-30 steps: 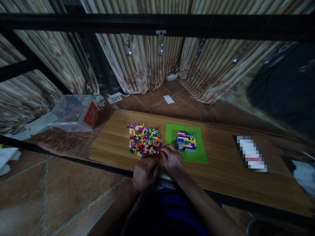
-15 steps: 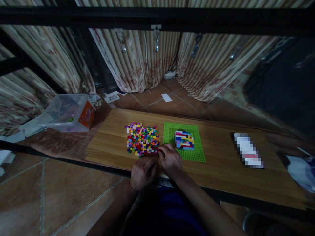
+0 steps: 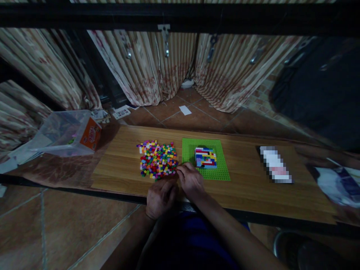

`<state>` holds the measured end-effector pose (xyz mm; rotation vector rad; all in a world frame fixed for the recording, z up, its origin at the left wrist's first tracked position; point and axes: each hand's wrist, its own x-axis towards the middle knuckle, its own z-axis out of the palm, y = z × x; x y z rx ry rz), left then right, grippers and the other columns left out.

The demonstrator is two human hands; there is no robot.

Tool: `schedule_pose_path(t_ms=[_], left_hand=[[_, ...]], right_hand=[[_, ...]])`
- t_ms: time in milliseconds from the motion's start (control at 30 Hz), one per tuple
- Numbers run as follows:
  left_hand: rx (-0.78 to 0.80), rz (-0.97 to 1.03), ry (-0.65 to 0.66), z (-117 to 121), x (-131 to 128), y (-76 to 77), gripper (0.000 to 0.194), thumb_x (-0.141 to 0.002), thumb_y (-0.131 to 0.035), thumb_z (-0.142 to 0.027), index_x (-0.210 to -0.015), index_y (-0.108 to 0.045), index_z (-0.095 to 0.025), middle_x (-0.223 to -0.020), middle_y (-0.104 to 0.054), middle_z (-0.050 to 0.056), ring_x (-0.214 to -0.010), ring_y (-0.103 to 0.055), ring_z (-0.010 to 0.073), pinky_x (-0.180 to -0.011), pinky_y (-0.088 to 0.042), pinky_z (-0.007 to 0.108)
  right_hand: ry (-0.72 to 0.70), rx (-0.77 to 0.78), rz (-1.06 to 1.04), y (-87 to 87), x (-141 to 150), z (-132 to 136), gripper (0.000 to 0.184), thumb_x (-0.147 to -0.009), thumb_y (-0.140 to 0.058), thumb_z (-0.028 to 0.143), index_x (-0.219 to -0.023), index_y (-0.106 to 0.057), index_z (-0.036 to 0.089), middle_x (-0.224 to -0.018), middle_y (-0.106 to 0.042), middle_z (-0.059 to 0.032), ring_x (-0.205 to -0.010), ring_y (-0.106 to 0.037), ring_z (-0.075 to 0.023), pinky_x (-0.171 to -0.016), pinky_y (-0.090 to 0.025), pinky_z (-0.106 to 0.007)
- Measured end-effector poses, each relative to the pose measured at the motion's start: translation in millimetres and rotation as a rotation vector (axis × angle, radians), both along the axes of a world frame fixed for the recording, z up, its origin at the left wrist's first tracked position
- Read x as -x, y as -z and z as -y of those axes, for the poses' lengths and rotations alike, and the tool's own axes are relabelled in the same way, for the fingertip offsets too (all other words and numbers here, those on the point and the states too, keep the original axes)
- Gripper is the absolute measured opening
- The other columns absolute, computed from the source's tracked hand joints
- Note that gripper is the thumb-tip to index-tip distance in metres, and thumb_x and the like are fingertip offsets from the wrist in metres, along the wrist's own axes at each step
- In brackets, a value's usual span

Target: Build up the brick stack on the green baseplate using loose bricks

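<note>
On the wooden board, many small multicoloured toy bricks (image 3: 159, 159) lie in a loose heap. My left hand (image 3: 161, 197) rests at the heap's near edge, its fingers curled inward; whatever they hold is hidden. Just to its right, my right hand (image 3: 191, 182) has thumb and fingers pinched at the heap's right corner, where a small reddish toy brick barely shows at the fingertips. Beyond that hand, a green baseplate (image 3: 222, 165) carries a block of stacked bricks (image 3: 206, 157) in striped colours.
A wooden board (image 3: 244, 195) lies on a low table. To the left stands a clear plastic box (image 3: 66, 146) with an orange label. A blurred-out phone-like object (image 3: 275, 165) lies at the right, with a plastic packet (image 3: 337, 187) past it. A dark bar crosses above.
The whole view has shifted, so the board and its contents appear further left and slightly higher. Both hands keep nearly the same place beside the heap, with the right fingers still pinched.
</note>
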<state>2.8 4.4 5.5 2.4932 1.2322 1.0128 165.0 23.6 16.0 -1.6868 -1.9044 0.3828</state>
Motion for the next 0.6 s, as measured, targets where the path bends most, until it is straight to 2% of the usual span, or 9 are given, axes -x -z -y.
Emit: schedule_pose_path(t_ms=[267, 600], left_hand=[[-0.003, 0.013, 0.008, -0.2, 0.4, 2.2, 0.023, -0.086, -0.058, -0.020, -0.109, -0.059, -0.020, -0.095, -0.072, 0.006, -0.088, -0.068, 0.0203, -0.076, -0.054, 0.032], [0.001, -0.008, 0.000, -0.7, 1.0, 4.2, 0.022, -0.087, -0.058, -0.022, -0.109, -0.060, -0.020, -0.095, -0.072, 0.006, -0.087, -0.068, 0.0205, -0.076, -0.055, 0.032]], right_hand=[[0.005, 0.017, -0.006, -1.8, -0.1, -0.3, 0.023, -0.096, -0.046, 0.026, -0.096, -0.068, 0.024, -0.097, -0.064, -0.0046, -0.089, -0.059, -0.0172, -0.078, -0.044, -0.028], [0.011, -0.008, -0.039, 5.7, -0.8, -0.8, 0.021, -0.095, -0.046, 0.028, -0.098, -0.066, 0.024, -0.102, -0.064, -0.0049, -0.089, -0.060, -0.0185, -0.078, -0.045, -0.029]])
